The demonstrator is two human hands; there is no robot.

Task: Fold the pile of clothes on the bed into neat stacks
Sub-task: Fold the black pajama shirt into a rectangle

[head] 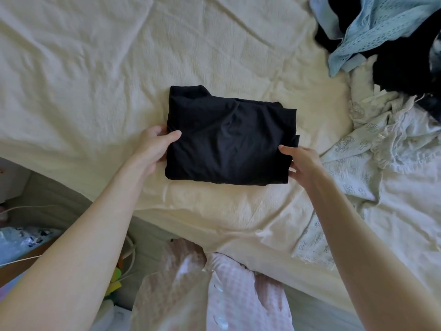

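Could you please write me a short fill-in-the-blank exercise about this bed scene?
1. The folded garment between both hands is ____ in colour.
2. The left hand grips the garment's ____ edge.
3. The light blue eyelet garment lies at the picture's upper ____.

Missing words: black; left; right

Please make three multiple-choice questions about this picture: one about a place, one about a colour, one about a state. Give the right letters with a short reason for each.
1. Where does the unfolded pile of clothes lie?
A. at the right side of the bed
B. at the left side
C. on the floor

2. What colour is the folded garment?
A. pink
B. black
C. light blue

3. What is the state of the folded garment?
A. spread flat
B. hanging
C. folded, gripped at both sides

Answers:
1 A, the heap lies on the cream bedcover at the right.
2 B, it is plainly black.
3 C, the left hand and right hand pinch its edges.
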